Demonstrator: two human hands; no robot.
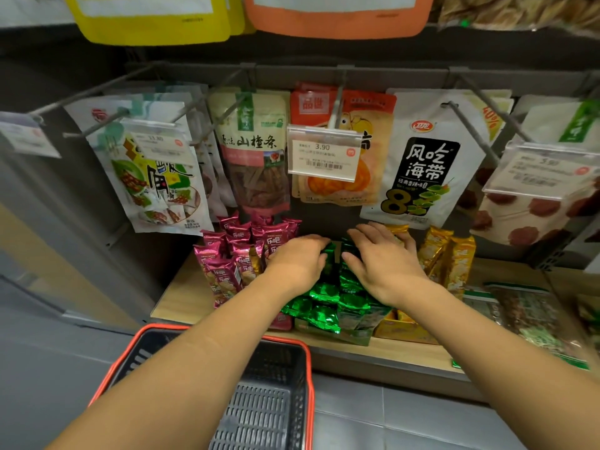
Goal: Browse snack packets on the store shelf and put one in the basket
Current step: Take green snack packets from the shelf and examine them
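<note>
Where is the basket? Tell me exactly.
Head view, bottom centre: the basket is below the front edge of the shelf, nearest the green packets, with the left arm crossing over it.

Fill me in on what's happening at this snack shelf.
A person is browsing, with both hands down in the green packets on the wooden shelf. The left grip curls over the pile with its fingertips hidden, so it is unclear whether it holds a packet. The right grip lies flat, fingers spread toward the gold packets. Pink packets stand to the left. The red-rimmed basket sits below the shelf, and no packet is lifted toward it yet.
</note>
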